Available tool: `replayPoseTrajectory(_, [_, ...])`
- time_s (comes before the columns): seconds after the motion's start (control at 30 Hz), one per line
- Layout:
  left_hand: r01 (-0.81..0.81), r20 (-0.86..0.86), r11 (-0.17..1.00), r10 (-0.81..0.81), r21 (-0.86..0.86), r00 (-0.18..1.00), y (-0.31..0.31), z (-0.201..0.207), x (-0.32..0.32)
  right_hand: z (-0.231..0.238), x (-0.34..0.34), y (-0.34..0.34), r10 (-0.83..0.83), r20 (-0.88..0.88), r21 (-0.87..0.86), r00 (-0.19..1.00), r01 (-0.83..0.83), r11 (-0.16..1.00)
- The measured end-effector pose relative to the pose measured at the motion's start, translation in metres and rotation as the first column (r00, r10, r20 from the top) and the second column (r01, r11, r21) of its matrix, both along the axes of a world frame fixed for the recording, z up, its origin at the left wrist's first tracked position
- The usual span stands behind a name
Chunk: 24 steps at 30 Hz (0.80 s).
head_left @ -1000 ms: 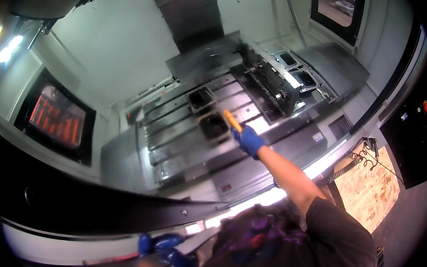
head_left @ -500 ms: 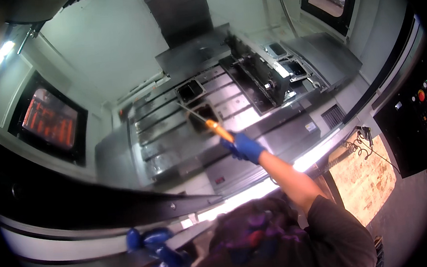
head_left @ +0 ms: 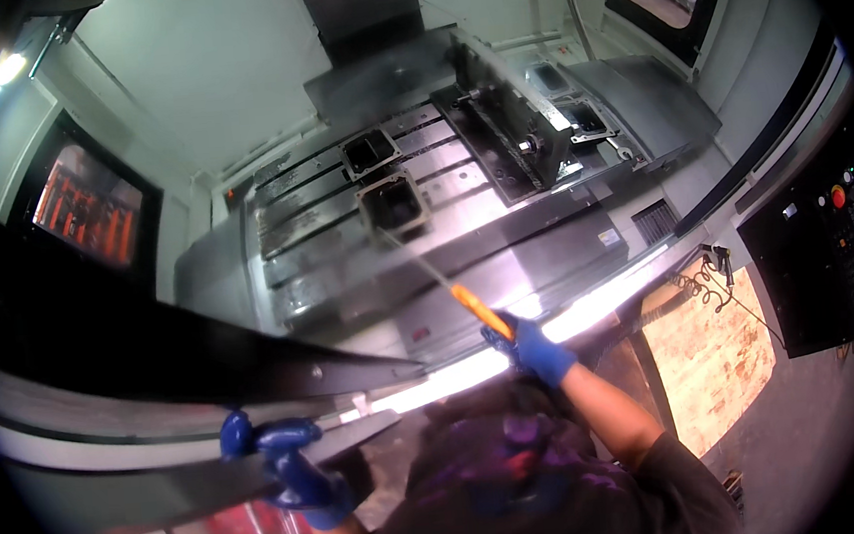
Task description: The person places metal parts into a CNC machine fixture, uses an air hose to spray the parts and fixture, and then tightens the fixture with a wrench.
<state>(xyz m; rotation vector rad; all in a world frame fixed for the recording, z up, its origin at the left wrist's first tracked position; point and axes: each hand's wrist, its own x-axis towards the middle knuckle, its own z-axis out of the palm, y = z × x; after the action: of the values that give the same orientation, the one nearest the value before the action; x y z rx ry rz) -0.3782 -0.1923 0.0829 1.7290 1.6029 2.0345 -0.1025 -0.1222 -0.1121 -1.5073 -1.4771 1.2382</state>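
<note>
My right hand [head_left: 530, 347], in a blue glove, is closed around the orange handle of a long, thin-shafted tool [head_left: 483, 312]. Its shaft points away to the left, and the tip lies by the front edge of a square metal frame part [head_left: 420, 207]. Farther back on the slotted machine table [head_left: 461, 186] sits a second square frame part [head_left: 397, 152]. What kind of tip the tool has is blurred. At lower left, my left hand [head_left: 292, 468], also blue-gloved, has its fingers wrapped over the edge of a grey door panel [head_left: 155, 501].
An upright fixture plate [head_left: 510, 110] rises on the table's right side. Beyond it lie another square frame part [head_left: 586, 119] and a wrench [head_left: 625, 149]. A control panel [head_left: 817, 256] stands at right, near a coiled hose [head_left: 700, 288]. The machine's front sill [head_left: 601, 305] runs before me.
My right hand has drawn back toward me and slightly right, pulling the tool's tip from the far frame part to the near one's front edge. My left hand stays on the door panel.
</note>
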Motion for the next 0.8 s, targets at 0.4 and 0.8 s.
replayPoseTrajectory(0.4, [0.049, 0.378, 0.993, -0.087, 0.107, 0.922, 0.0, -0.005, 0.004, 0.016, 0.069, -0.077, -0.133, -0.186, -0.181, 0.973, 0.099, 0.979])
replayPoseTrajectory(0.8, [-0.135, 0.359, 0.989, 0.106, 0.058, 0.927, 0.001, 0.02, 0.049, -0.036, 0.08, -0.02, -0.167, -0.245, 0.078, 0.955, 0.191, 0.978])
